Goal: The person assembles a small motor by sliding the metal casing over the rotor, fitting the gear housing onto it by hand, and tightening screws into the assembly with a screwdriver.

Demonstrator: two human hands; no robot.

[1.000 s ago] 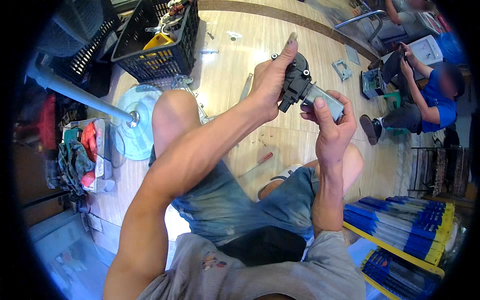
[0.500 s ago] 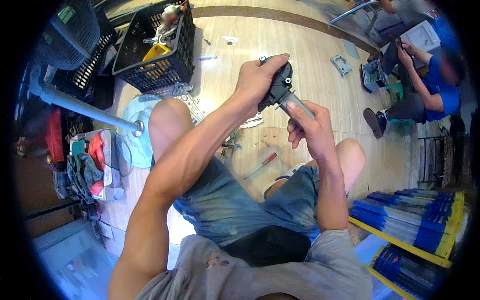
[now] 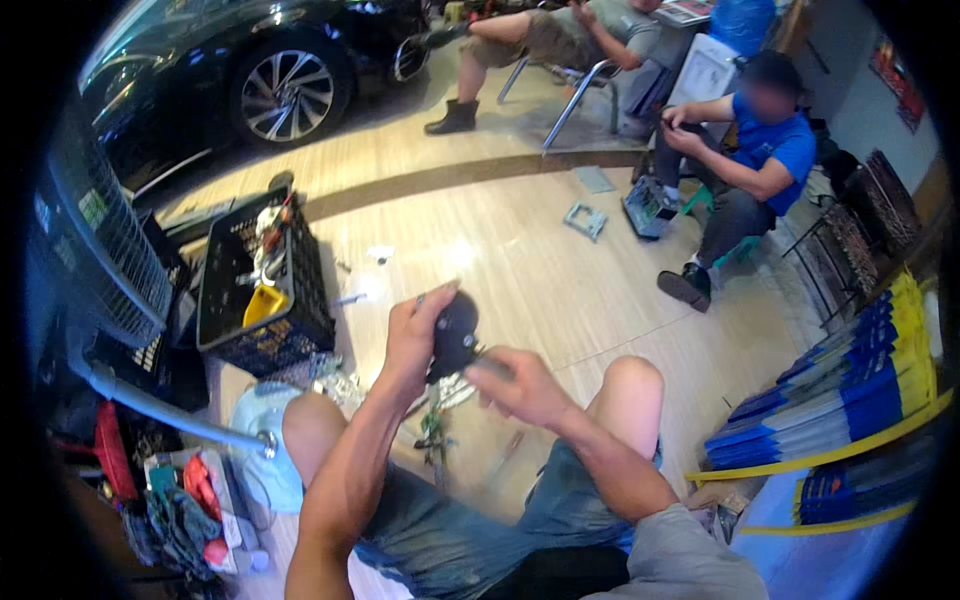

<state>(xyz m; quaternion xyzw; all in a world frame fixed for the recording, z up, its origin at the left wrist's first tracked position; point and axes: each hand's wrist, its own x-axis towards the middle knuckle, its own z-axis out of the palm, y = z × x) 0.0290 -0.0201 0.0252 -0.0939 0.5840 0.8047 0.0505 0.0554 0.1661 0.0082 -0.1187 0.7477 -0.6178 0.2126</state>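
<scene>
My left hand (image 3: 405, 340) grips a black motor with a round gear housing (image 3: 455, 335) out in front of me, above the floor. My right hand (image 3: 510, 385) has curled fingers at the housing's lower right, around the motor's body, which is mostly hidden and blurred. On the floor below my hands lie loose metal parts (image 3: 340, 385), a tangle of small parts with green bits (image 3: 432, 435) and, faintly, a screwdriver (image 3: 512, 445) between my legs.
Black crate (image 3: 255, 335) and fan stand (image 3: 175, 405) at left; dark car (image 3: 190, 70) behind. Seated co-worker in blue (image 3: 760, 150) beside an opened metal box (image 3: 648, 210); another person (image 3: 540, 40) on a chair. Blue-yellow stacked packages (image 3: 820, 370) at right, metal plate (image 3: 585, 220) on the floor.
The view has tilted upward, bringing the car and the person on the chair into sight. My hands have turned the motor; its silver body is now mostly covered by my right hand.
</scene>
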